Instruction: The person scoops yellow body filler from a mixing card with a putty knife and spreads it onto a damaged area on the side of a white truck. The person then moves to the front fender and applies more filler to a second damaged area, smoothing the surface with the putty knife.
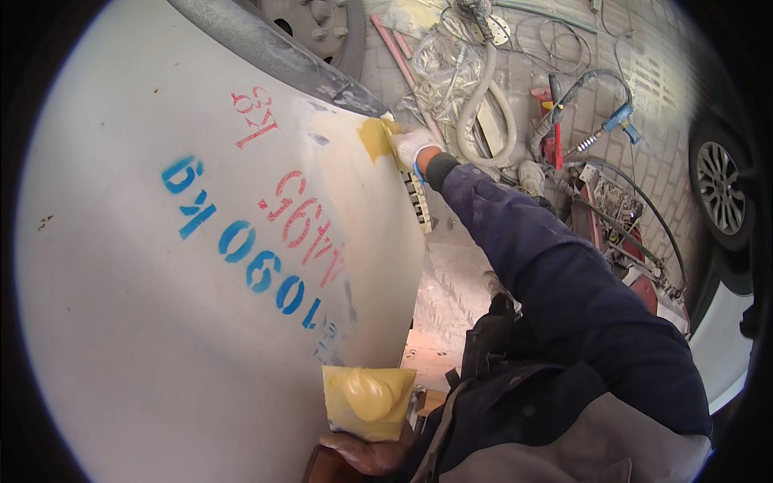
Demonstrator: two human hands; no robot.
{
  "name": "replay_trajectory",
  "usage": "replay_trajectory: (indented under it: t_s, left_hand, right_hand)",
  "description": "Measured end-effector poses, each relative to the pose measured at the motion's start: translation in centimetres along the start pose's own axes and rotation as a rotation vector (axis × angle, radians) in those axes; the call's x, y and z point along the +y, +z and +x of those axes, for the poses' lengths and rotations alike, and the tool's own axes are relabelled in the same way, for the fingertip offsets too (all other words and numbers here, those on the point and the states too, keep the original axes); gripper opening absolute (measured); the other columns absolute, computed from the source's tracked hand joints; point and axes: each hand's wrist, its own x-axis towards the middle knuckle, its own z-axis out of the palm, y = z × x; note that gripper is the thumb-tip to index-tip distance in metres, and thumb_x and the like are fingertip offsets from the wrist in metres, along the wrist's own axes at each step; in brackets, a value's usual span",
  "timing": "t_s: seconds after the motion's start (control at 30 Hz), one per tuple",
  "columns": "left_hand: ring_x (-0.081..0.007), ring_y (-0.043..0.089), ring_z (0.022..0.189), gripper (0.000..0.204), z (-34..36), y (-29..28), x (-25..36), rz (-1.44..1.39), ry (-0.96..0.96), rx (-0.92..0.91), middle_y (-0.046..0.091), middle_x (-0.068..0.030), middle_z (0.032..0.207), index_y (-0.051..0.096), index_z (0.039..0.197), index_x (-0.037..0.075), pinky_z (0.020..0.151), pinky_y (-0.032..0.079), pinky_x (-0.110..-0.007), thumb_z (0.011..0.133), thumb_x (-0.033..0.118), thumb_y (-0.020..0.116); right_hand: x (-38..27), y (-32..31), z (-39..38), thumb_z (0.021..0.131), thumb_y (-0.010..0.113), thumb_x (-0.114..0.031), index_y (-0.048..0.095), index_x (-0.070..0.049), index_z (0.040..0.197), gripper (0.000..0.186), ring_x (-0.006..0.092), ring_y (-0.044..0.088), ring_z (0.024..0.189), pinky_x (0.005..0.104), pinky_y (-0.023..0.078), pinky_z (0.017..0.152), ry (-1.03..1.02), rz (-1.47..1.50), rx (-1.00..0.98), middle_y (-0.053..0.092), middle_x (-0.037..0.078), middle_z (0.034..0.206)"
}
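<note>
My right hand, in a white knitted glove, is closed on a filler spreader, mostly hidden by the fingers. The spreader is against the edge of a pale vehicle panel, beside a fresh yellow patch of body filler. A smooth cream-coloured area surrounds that patch. At the lower edge my left hand grips a flat mixing board from below. On the board sits a glossy heap of yellow filler. The left fingertips are partly hidden beneath it.
Red and blue stencilled markings cover the panel. Above it are a dark trim and a wheel. On the paved floor lie a grey hose, plastic sheeting, cables, a blue-handled tool and a red tool box. Another car's wheel stands right.
</note>
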Motion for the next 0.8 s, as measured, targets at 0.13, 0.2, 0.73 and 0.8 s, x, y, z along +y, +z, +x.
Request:
replay_trajectory:
  t_s: [0.13,0.2,0.73,0.8]
  left_hand:
    - [-0.0341,0.058,0.13,0.076,0.4,0.9,1.0,-0.788,-0.547,0.195,0.055,-0.0231,0.146,0.039,0.156,-0.004,0.108,0.048,-0.046,0.102,0.043,0.065]
    - [-0.033,0.056,0.132,0.076,0.7,1.1,1.4,-1.009,-0.68,0.307,0.054,-0.0218,0.148,0.041,0.154,-0.004,0.11,0.048,-0.046,0.106,0.051,0.059]
    - [-0.0358,0.062,0.121,0.085,-0.2,-0.6,-0.8,0.198,0.214,-0.04,0.057,-0.0273,0.142,0.032,0.159,-0.005,0.106,0.05,-0.046,0.091,0.009,0.08]
    - [-0.0352,0.063,0.119,0.085,-0.1,-0.6,-1.0,0.051,0.266,-0.1,0.058,-0.0272,0.141,0.032,0.16,-0.005,0.106,0.05,-0.046,0.091,0.004,0.081]
  right_hand:
    - [-3.5,-1.2,-2.2,0.1,0.054,-0.024,0.072,-0.004,0.116,0.031,0.0312,0.073,0.096,0.0382,0.056,0.086,0.073,0.224,-0.136,0.075,0.018,0.1]
    - [-3.7,-2.6,-3.3,0.1,0.056,-0.025,0.071,-0.003,0.117,0.031,0.0279,0.073,0.094,0.0372,0.056,0.086,0.058,0.287,-0.178,0.074,0.015,0.099]
    - [-4.5,-2.0,-1.6,0.094,0.056,-0.022,0.074,-0.005,0.12,0.036,0.0388,0.072,0.1,0.0431,0.054,0.089,0.151,0.237,-0.089,0.076,0.022,0.108]
    - [-6.2,-2.1,-2.7,0.093,0.057,-0.023,0.074,-0.004,0.121,0.037,0.0389,0.072,0.099,0.0432,0.054,0.089,0.143,0.493,-0.114,0.077,0.022,0.109]
